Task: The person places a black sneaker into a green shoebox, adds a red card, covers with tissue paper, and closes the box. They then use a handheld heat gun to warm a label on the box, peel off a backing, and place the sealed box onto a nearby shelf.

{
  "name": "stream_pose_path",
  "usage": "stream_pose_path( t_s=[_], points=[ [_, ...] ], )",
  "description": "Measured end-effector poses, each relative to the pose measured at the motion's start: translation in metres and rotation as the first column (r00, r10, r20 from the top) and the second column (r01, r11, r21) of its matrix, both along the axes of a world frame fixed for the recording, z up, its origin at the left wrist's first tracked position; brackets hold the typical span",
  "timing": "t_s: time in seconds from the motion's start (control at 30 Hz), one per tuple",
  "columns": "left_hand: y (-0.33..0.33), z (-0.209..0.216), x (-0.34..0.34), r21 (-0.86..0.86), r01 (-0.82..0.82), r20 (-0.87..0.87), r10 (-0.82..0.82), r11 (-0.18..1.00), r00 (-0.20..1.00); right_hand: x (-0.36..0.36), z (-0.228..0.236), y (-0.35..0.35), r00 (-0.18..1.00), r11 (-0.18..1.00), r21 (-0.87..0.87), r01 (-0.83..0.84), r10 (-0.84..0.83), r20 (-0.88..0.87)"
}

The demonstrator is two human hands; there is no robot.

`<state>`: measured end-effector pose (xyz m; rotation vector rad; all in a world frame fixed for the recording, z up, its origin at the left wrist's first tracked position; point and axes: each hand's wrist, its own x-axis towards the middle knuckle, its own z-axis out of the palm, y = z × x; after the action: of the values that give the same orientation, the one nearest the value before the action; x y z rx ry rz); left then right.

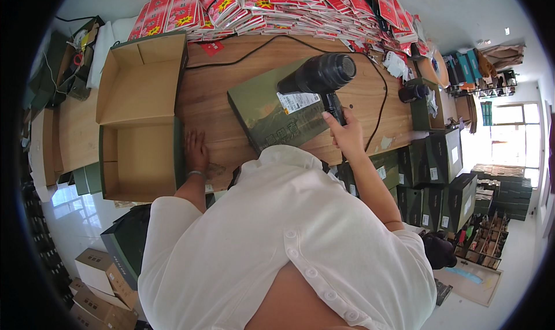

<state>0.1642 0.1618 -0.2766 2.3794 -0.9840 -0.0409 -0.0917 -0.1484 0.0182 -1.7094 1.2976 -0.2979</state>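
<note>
My right hand (348, 134) is wrapped round the handle of a black hair dryer (317, 74). The dryer's barrel lies across the view above a dark green shoebox lid (260, 107), covering part of it; whether they touch I cannot tell. A white printed label (298, 101) sits on the green surface just below the barrel. To the left, my left hand (196, 154) rests on the wooden tabletop with its fingers stretched out and nothing in it. Beside that hand stands an opened box (145, 159), brown inside, its hinged lid (139, 75) folded back.
Stacks of red printed packets (277, 15) line the table's far edge. A black cable (243, 57) curves over the wooden table (205, 96). Green boxes (430, 203) are piled at the right, and cardboard boxes (104, 272) stand on the floor at lower left.
</note>
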Motion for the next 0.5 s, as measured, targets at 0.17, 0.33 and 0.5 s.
stream_pose_path(
  t_s=[0.17, 0.33, 0.5],
  points=[
    [0.000, 0.000, 0.001, -0.018, 0.008, -0.001, -0.008, 1.000, 1.000, -0.002, -0.019, 0.003, 0.996, 0.985, -0.147, -0.084, 0.083, -0.016],
    [0.000, -0.001, 0.000, -0.023, 0.013, 0.016, -0.012, 1.000, 1.000, -0.001, -0.008, 0.014, 0.993, 0.984, -0.155, -0.091, 0.078, -0.088],
    [0.000, -0.001, 0.000, -0.034, 0.010, 0.031, -0.009, 0.999, 0.999, -0.003, -0.009, 0.018, 0.996, 0.982, -0.164, -0.090, 0.084, -0.037]
  ],
)
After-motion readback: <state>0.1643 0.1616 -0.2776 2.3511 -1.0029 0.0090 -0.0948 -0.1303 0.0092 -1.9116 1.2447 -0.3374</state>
